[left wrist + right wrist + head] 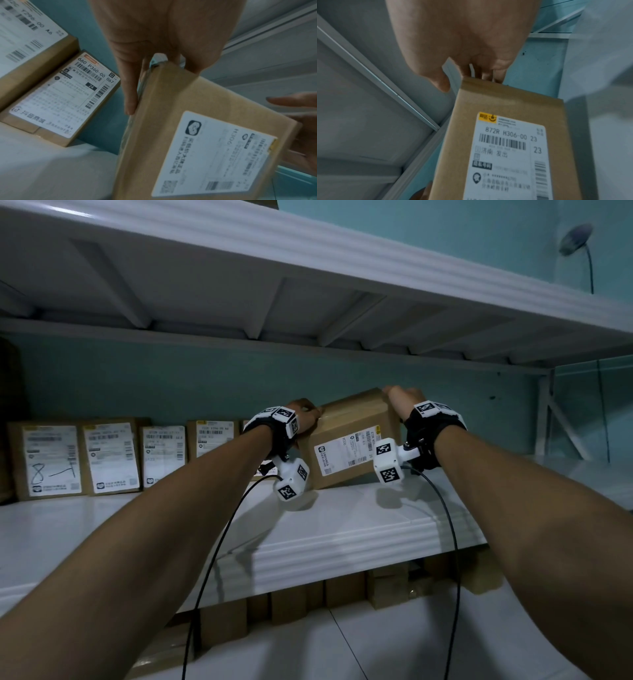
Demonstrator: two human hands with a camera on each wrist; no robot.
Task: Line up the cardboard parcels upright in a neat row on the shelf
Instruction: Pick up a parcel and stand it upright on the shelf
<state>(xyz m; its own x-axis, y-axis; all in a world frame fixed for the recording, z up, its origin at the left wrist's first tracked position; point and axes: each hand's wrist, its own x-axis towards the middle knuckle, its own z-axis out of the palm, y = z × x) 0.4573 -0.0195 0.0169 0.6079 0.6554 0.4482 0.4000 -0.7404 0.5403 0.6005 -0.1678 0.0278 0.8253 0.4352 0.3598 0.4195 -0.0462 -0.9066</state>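
Parcel [349,440] tilted on white shelf [342,529], teal wall [171,378] behind.

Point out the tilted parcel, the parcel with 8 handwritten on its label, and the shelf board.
tilted parcel [346,440]: head view, front cardboard face above its label.
parcel with 8 [51,460]: head view, middle of its white label.
shelf board [342,522]: head view, bare top near the front edge.

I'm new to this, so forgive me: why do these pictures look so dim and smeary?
Head view: dim bluish light, shelf lines bowed by the wide lens. Left wrist view: label on the held parcel blurred. Right wrist view: softly smeared, yet the label code reads.
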